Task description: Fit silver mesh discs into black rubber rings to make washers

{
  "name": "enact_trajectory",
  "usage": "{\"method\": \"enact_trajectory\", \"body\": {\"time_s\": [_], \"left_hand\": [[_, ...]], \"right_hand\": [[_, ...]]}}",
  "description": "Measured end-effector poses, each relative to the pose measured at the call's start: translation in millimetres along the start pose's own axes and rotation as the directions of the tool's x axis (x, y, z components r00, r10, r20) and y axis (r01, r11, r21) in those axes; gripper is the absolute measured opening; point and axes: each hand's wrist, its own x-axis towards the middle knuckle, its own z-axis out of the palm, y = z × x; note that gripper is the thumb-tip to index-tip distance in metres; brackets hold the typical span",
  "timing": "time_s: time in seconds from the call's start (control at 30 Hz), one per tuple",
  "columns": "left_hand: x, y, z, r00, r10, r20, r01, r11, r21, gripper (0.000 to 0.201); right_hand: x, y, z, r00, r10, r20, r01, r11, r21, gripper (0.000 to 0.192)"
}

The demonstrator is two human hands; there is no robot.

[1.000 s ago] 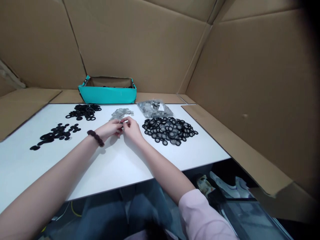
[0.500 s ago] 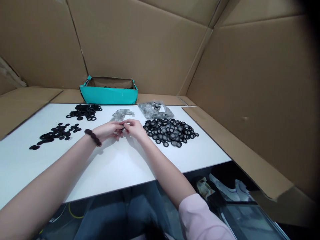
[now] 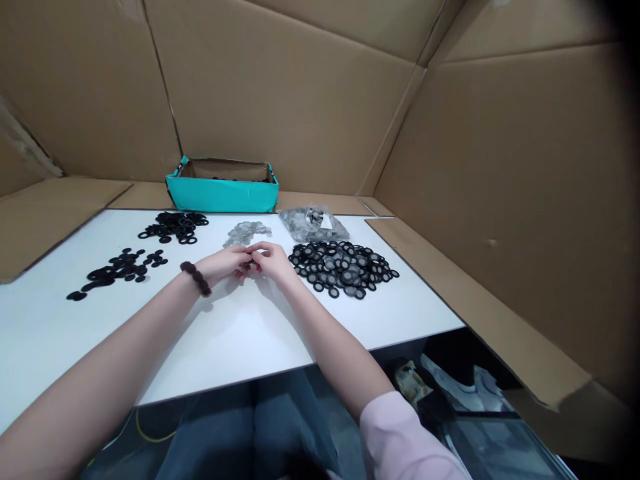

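Observation:
Over the middle of the white table (image 3: 240, 353), my left hand (image 3: 227, 264) and my right hand (image 3: 271, 260) meet with fingertips pinched together. Between them is a small dark piece, mostly covered by the fingers, perhaps one of the black rings or discs; its kind cannot be made out. Just beyond the fingers lies a pile of thin, translucent grey discs (image 3: 245, 232). To the right of my right hand spreads a large heap of black rings with grey centres (image 3: 345, 265). Left of my left hand are loose black discs (image 3: 123, 267), and behind those a pile of black rings (image 3: 175, 227).
A turquoise-fronted box (image 3: 225, 195) with dark pieces inside stands at the back. Beside it lies a clear plastic bag (image 3: 314, 225) of grey discs. Cardboard walls (image 3: 300, 100) enclose the table's back and right. Below the right front edge are wrappers (image 3: 413, 382).
The whole view has shifted slightly, so everything appears a little lower and to the right. Both hands stay together in the same place, fingers slightly changed around the small dark piece.

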Motion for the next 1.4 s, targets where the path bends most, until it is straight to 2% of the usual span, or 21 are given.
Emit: {"method": "enact_trajectory", "body": {"time_s": [0.1, 0.17, 0.23, 0.27, 0.3, 0.33, 0.37, 0.4, 0.47, 0.53, 0.57, 0.63, 0.73, 0.83, 0.9, 0.97, 1.07, 1.17, 1.27, 1.33, 1.4], "left_hand": [[-4, 0, -4.6, 0.981, 0.001, 0.193, -0.005, 1.0, 0.021, 0.015], [-6, 2, -5.8, 0.972, 0.03, 0.233, -0.036, 0.999, 0.021, 0.022], [-6, 4, -7.4, 0.989, 0.086, 0.12, -0.096, 0.992, 0.077, 0.026], [-4, 6, -10.0, 0.992, 0.126, 0.014, -0.127, 0.98, 0.153, 0.026], [-3, 7, -14.8, 0.975, 0.181, -0.127, -0.144, 0.955, 0.258, 0.024], [-1, 7, -22.0, 0.928, 0.247, -0.279, -0.131, 0.917, 0.378, 0.022], [0, 6, -31.6, 0.865, 0.32, -0.385, -0.088, 0.854, 0.513, 0.02], [1, 5, -43.1, 0.807, 0.37, -0.46, 0.003, 0.776, 0.63, 0.02], [1, -2, -68.3, 0.725, 0.409, -0.554, 0.222, 0.622, 0.751, 0.026], [1, -12, -90.2, 0.66, 0.405, -0.632, 0.373, 0.554, 0.744, 0.033], [0, -17, -98.3, 0.651, 0.399, -0.646, 0.404, 0.538, 0.74, 0.036], [1, -25, -107.8, 0.668, 0.393, -0.632, 0.417, 0.505, 0.755, 0.039], [3, -30, -109.4, 0.708, 0.396, -0.585, 0.416, 0.436, 0.798, 0.039], [5, -30, -105.6, 0.716, 0.416, -0.56, 0.412, 0.396, 0.821, 0.036], [5, -29, -103.7, 0.716, 0.435, -0.546, 0.398, 0.388, 0.831, 0.032], [4, -29, -102.5, 0.716, 0.45, -0.533, 0.38, 0.389, 0.839, 0.026], [2, -28, -100.7, 0.73, 0.461, -0.506, 0.343, 0.393, 0.853, 0.022], [1, -26, -98.3, 0.735, 0.457, -0.5, 0.337, 0.394, 0.855, 0.026], [0, -20, -95.1, 0.703, 0.448, -0.552, 0.352, 0.456, 0.818, 0.034], [0, -15, -91.6, 0.684, 0.45, -0.574, 0.329, 0.513, 0.793, 0.036], [2, -11, -86.4, 0.671, 0.483, -0.563, 0.287, 0.53, 0.798, 0.036]], "right_hand": [[0, -4, -6, 0.99, -0.031, 0.14, 0.051, 0.988, -0.148, 0.022], [0, -9, -16, 0.981, -0.101, 0.168, 0.144, 0.952, -0.27, 0.021], [-1, -16, -33, 0.975, -0.212, 0.068, 0.221, 0.89, -0.398, 0.022], [-1, -19, -44, 0.967, -0.253, -0.004, 0.223, 0.86, -0.46, 0.024], [-1, -22, -57, 0.955, -0.284, -0.082, 0.2, 0.825, -0.528, 0.024], [-1, -25, -72, 0.939, -0.312, -0.146, 0.169, 0.787, -0.594, 0.023], [-1, -26, -86, 0.921, -0.33, -0.207, 0.119, 0.745, -0.656, 0.021], [-1, -27, -101, 0.909, -0.331, -0.254, 0.051, 0.693, -0.72, 0.021], [2, -25, -125, 0.908, -0.272, -0.319, -0.112, 0.575, -0.811, 0.021], [5, -18, -140, 0.92, -0.226, -0.319, -0.191, 0.453, -0.871, 0.024], [7, -14, -145, 0.929, -0.206, -0.309, -0.208, 0.398, -0.893, 0.025], [10, -4, -148, 0.947, -0.162, -0.279, -0.219, 0.31, -0.925, 0.026], [13, 5, -146, 0.945, -0.185, -0.271, -0.23, 0.217, -0.949, 0.026], [11, 1, -143, 0.921, -0.29, -0.259, -0.219, 0.161, -0.962, 0.022], [7, -7, -139, 0.906, -0.352, -0.235, -0.183, 0.176, -0.967, 0.021], [3, -15, -128, 0.893, -0.406, -0.194, -0.107, 0.227, -0.968, 0.021], [0, -21, -99, 0.894, -0.441, -0.076, 0.054, 0.274, -0.96, 0.021], [11, -19, -64, 0.936, -0.346, 0.06, 0.171, 0.302, -0.938, 0.018], [34, -13, -31, 0.957, -0.266, 0.114, 0.204, 0.341, -0.918, 0.016], [53, -10, -14, 0.95, -0.283, 0.135, 0.234, 0.355, -0.905, 0.018], [69, -10, 1, 0.934, -0.327, 0.144, 0.27, 0.382, -0.884, 0.024]]}}
